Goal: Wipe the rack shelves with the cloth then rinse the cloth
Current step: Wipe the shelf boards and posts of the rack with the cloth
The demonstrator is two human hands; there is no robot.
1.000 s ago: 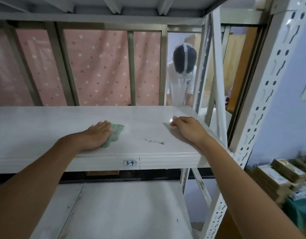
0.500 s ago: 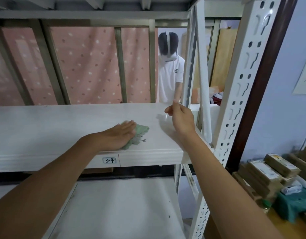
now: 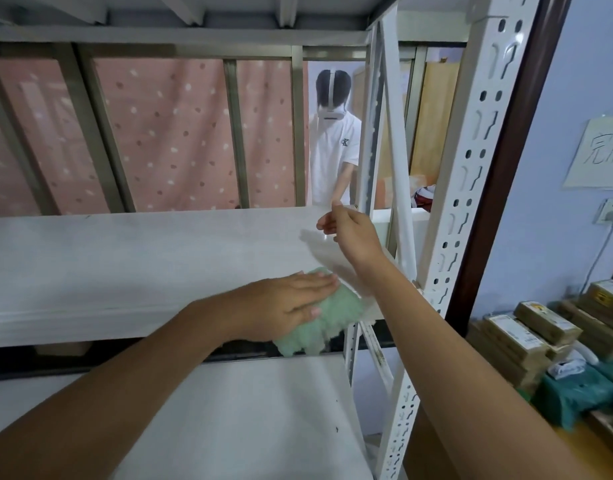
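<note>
Pale green cloth — fuzzy, rumpled — droops over the shelf edge under the flat left hand; right hand loosely curled, empty.

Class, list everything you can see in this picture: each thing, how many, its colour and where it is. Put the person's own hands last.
Cloth: one, green, at the shelf's front right edge, partly hanging over.
Shelf: one, white, under the cloth.
Lower shelf: one, white, below.
Upright post: one, white, perforated, right.
Curtain: one, pink, spotted, behind.
Other person: one, white shirt, behind the rack.
Boxes: several, tan, stacked lower right.
Paper sign: one, on the right wall.
Left hand: flat on the cloth.
Right hand: raised above the shelf.
</note>
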